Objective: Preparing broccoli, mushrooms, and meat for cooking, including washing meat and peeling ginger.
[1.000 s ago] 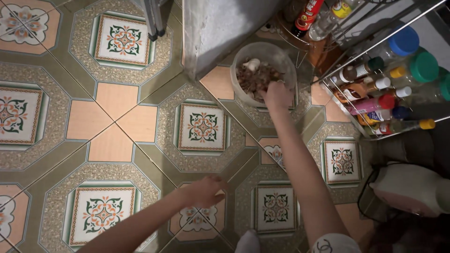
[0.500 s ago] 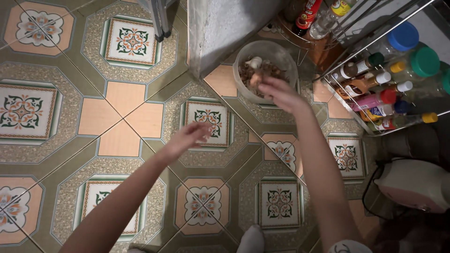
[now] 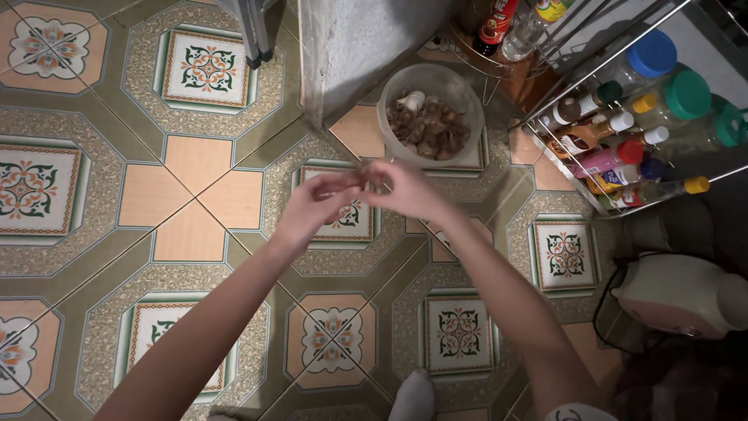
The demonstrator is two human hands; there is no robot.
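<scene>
Both hands are meeting above the tiled floor [image 3: 195, 164], and the grip is closing on one small brownish piece [image 3: 372, 173]: the left hand [image 3: 315, 206] and the right hand [image 3: 407, 189] are pinching it between their fingertips, so neither hand is hanging loose or empty. It looks like a dry, papery clove or bulb, though it is too small for me to be sure. It is sitting just short of the pale round bowl [image 3: 430, 114], which is standing on the floor beside a grey metal panel [image 3: 358, 47] and is holding more of the same brown pieces plus one whitish one. To the right, a wire rack [image 3: 623, 125] is carrying bottles and jars with coloured caps, and a pale appliance [image 3: 678, 292] is lying further down. As I judge it, the risk is that the piece is being held only at the fingertips and out over open floor, not over the bowl; a slip or a torn skin would send it, or its flakes, down onto the tiles. Against half a second ago, the right hand has drawn back from the bowl's rim and the left hand has come up from lower left to join it.
</scene>
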